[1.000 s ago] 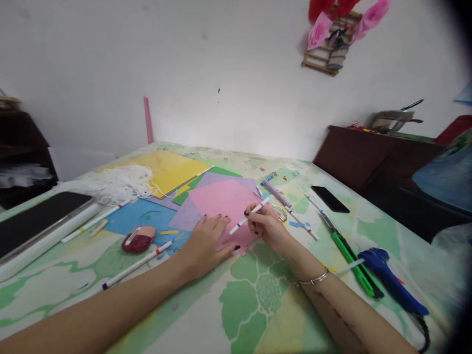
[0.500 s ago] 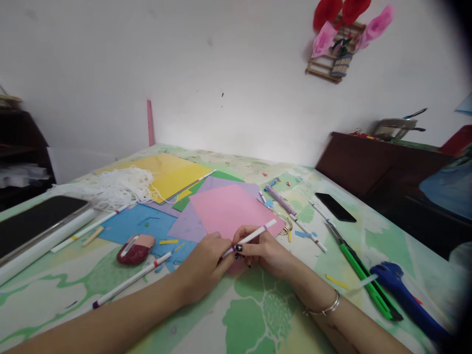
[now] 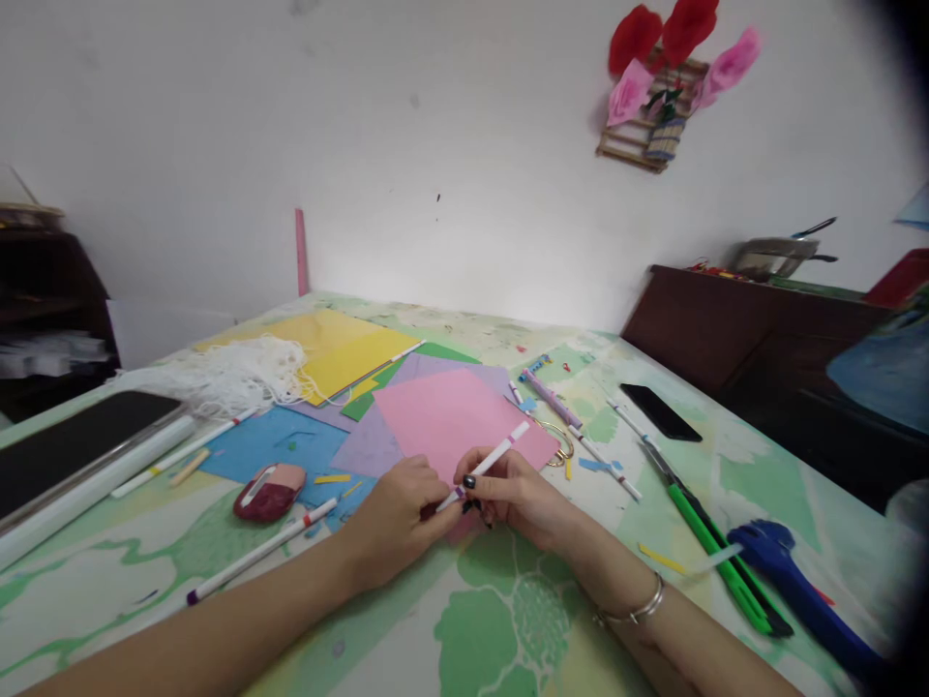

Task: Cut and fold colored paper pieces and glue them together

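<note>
A thin white stick point(image 3: 502, 447) with purple bands slants between my hands, its free end up and to the right. My right hand point(image 3: 526, 503) pinches it near its lower part, thumb on top. The fingers of my left hand point(image 3: 399, 508) close around its lower end, which they partly hide. Just beyond my hands lies a pink paper sheet point(image 3: 450, 411) on top of a lilac sheet point(image 3: 363, 445). Another white stick point(image 3: 254, 559) with red and purple bands lies beside my left forearm. A maroon-and-pink case point(image 3: 268, 492) sits behind it.
White string point(image 3: 247, 368) and yellow paper point(image 3: 363, 353) lie at the back left, blue paper point(image 3: 254, 440) nearer. On the right are a green cutter point(image 3: 715, 552), a blue tape dispenser point(image 3: 791, 581), a black phone point(image 3: 660, 411), banded sticks and paper scraps.
The stick's free end has swung a little to the left and points more steeply upward. Both hands stay in nearly the same place. The whole view has shifted slightly.
</note>
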`<state>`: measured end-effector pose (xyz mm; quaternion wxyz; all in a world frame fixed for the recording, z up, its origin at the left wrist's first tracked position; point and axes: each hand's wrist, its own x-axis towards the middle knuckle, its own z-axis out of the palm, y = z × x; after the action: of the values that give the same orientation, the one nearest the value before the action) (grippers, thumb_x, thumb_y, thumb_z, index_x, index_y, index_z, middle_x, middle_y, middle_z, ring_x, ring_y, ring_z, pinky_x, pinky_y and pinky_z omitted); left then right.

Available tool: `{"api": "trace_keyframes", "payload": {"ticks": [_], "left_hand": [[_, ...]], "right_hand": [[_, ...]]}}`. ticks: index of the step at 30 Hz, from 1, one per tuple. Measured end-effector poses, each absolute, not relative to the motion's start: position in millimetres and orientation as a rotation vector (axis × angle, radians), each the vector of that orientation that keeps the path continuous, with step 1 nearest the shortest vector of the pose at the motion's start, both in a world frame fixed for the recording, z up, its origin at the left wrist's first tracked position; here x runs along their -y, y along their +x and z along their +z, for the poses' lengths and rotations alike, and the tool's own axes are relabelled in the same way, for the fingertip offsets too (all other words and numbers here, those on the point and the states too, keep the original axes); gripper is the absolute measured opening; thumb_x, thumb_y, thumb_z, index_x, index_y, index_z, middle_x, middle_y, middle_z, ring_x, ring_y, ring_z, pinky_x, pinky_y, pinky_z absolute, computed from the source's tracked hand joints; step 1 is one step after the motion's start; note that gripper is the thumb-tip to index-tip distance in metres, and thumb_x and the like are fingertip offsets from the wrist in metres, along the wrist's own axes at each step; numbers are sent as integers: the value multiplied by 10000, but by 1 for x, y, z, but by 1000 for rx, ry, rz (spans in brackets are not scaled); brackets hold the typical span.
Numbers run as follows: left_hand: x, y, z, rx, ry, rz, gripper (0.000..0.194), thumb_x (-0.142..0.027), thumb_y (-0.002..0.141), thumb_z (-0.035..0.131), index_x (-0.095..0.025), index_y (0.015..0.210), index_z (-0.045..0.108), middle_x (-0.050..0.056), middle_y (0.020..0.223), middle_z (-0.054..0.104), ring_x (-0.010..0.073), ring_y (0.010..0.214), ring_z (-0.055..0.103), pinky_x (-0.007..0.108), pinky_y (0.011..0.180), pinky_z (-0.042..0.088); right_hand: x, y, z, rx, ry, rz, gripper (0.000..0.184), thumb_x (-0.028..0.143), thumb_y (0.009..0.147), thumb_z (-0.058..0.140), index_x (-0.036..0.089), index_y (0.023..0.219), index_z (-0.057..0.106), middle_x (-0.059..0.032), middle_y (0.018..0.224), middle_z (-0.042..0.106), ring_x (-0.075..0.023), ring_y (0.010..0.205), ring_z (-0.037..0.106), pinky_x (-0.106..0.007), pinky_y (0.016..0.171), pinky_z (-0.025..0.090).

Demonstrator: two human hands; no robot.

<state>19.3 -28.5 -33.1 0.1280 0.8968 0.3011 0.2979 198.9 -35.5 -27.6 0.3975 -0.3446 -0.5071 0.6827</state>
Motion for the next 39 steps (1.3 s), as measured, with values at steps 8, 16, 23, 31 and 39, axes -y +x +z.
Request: {"api": "trace_keyframes", "payload": {"ticks": [8,16,23,31,39], "left_hand": [[31,18,-34,-895,2541,847,285,-255,939,356,-149,776,566,47,748,584,168,729,489,279,659,368],[36,27,-27,-692,2127,638,400,-358,963,206,-173,702,446,-1,662,499,128,605,437,255,600,342],[37,12,-19,-720,1978,505,407,-394,958,192,-194,644,357,-37,551,394,105,490,353,233,498,305],[54,26,-39,-477,3001,852,277,-128,919,298,-131,795,546,80,749,613,184,727,551,314,693,456],[69,36,-63,-765,3277,868,285,-158,862,422,-21,1057,579,197,1080,656,283,1054,598,375,922,453]], "right_hand": [[39,198,-22,1284,-819,1682,167,269,721,682,154,715,561,27,529,580,-67,409,494,-169,401,378],[39,198,-16,1324,-833,1605,182,230,711,630,156,594,511,25,420,527,-91,349,494,-182,343,251],[27,253,18,990,-634,1145,171,201,682,641,205,613,485,70,469,417,-56,398,315,-225,420,273],[27,223,-8,1279,-800,1265,116,232,751,660,178,854,657,7,649,556,-88,566,476,-227,523,342],[18,197,-40,1110,-813,1512,113,232,739,635,153,814,666,7,600,522,-94,561,448,-221,524,325]]}}
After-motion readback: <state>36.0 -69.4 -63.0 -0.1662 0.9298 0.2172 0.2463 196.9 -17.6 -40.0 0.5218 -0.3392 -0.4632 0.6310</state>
